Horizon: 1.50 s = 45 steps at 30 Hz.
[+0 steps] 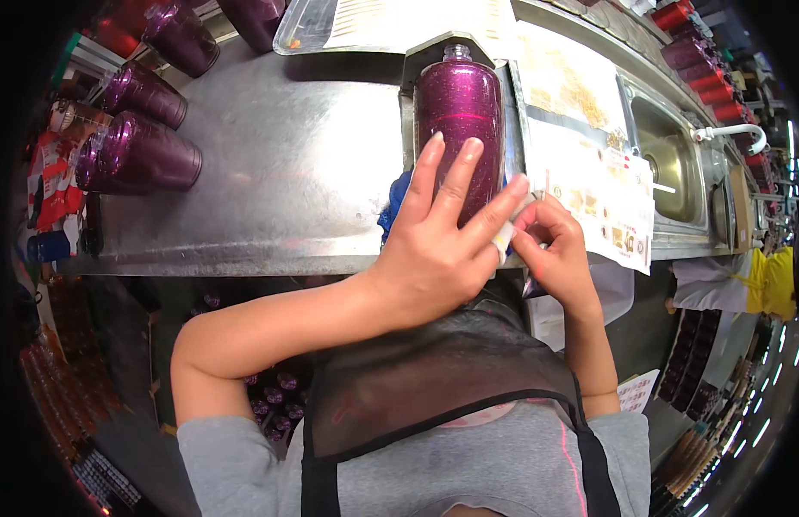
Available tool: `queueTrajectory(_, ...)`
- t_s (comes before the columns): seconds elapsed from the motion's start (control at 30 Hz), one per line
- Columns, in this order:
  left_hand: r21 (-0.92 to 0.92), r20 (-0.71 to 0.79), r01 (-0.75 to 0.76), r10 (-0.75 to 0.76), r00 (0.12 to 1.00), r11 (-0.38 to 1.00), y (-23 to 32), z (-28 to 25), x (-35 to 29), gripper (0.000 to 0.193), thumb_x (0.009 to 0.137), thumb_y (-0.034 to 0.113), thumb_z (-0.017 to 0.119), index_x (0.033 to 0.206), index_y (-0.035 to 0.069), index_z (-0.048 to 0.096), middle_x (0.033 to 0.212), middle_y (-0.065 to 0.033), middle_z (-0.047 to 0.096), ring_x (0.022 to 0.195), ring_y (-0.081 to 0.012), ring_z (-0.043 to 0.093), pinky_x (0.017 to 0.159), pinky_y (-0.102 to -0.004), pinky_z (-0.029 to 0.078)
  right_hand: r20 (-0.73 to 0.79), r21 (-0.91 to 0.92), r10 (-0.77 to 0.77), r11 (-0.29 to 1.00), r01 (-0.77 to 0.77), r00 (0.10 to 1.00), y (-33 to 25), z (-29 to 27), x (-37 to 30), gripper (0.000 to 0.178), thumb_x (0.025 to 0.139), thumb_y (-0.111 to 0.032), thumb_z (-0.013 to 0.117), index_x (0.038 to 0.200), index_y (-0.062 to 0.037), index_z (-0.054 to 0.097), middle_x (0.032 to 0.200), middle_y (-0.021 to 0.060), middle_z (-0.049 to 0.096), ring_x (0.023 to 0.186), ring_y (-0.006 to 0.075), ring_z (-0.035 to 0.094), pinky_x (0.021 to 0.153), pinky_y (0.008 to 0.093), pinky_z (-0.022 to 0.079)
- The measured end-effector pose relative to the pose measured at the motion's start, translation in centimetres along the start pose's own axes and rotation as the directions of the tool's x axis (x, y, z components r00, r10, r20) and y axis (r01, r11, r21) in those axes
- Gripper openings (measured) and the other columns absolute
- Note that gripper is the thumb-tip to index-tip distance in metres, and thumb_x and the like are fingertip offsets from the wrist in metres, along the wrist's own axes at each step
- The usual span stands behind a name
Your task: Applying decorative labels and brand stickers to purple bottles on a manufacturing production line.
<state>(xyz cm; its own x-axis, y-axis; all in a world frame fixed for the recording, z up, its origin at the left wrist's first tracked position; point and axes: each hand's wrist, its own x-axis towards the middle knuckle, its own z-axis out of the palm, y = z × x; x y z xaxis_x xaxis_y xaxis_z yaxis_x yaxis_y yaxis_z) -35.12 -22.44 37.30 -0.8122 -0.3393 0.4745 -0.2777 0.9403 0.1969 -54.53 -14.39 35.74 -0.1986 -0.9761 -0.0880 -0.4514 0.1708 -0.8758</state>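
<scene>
A glittery purple bottle (455, 112) with a clear neck lies on its side in a metal holder (411, 67), its neck pointing away from me. My left hand (438, 237) rests over its near part, fingers stretched and spread across the surface. To the right of the bottle, my right hand (555, 250) is closed in a pinch. At its fingertips is a small white piece (504, 241), partly covered by my left hand; its kind is unclear. Blue cloth-like material (397, 205) shows beside the bottle, left of my left hand.
Several purple bottles (141, 155) lie at the left of the metal worktop (270, 164). A tray (298, 34) stands at the back. Printed sheets (611, 207) cover the right side, before a sink (667, 155) with a white tap (736, 131). Someone's yellow sleeve (770, 280) shows far right.
</scene>
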Motion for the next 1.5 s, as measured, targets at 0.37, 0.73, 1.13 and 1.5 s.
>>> queueTrajectory(0.37,-0.388,-0.203,0.258,-0.355,0.913,0.885,-1.2,2.8,-5.0,0.069,0.071,0.026,0.079,0.129,0.000,0.054,0.141,-0.0258,0.043,0.129,-0.0431,0.044,0.108,-0.0596,0.021,0.061,0.027,-0.074,0.997,0.073,0.995,-2.4,-0.7,-0.5,0.009,0.077,-0.004,0.070,0.075,-0.0032,0.062,0.080,0.0002,0.046,0.060,0.0036,0.045,0.054,0.0199,0.033)
queueTrajectory(0.73,-0.191,-0.163,0.213,-0.245,0.956,0.958,-1.0,2.1,-6.7,0.045,0.069,0.020,0.079,0.113,0.019,0.070,0.138,-0.0201,0.049,0.126,-0.0426,0.047,0.105,-0.0640,0.020,0.054,0.037,-0.004,0.999,0.002,0.999,-1.7,-1.3,-0.2,0.010,0.076,-0.003,0.070,0.074,-0.0024,0.060,0.081,0.0021,0.049,0.059,0.0059,0.044,0.054,0.0213,0.036)
queueTrajectory(1.13,0.019,-0.133,0.014,-0.011,0.991,1.000,-1.2,1.0,-1.7,0.028,0.071,0.028,0.070,0.098,0.022,0.072,0.131,-0.0126,0.057,0.125,-0.0447,0.048,0.106,-0.0669,0.018,0.052,0.013,-0.003,1.000,0.002,0.999,-1.3,-0.2,0.3,0.009,0.076,-0.004,0.070,0.076,-0.0018,0.061,0.079,0.0019,0.049,0.060,0.0066,0.045,0.054,0.0220,0.037)
queueTrajectory(1.5,-0.406,-0.241,0.205,-0.320,0.916,0.891,-1.8,3.5,-4.9,0.071,0.072,0.022,0.079,0.133,0.000,0.050,0.140,-0.0210,0.047,0.131,-0.0438,0.041,0.107,-0.0629,0.017,0.088,0.043,-0.044,0.998,0.040,0.995,-2.8,-0.7,-0.2,0.008,0.076,-0.004,0.069,0.077,-0.0022,0.061,0.080,0.0015,0.050,0.060,0.0069,0.043,0.053,0.0220,0.034)
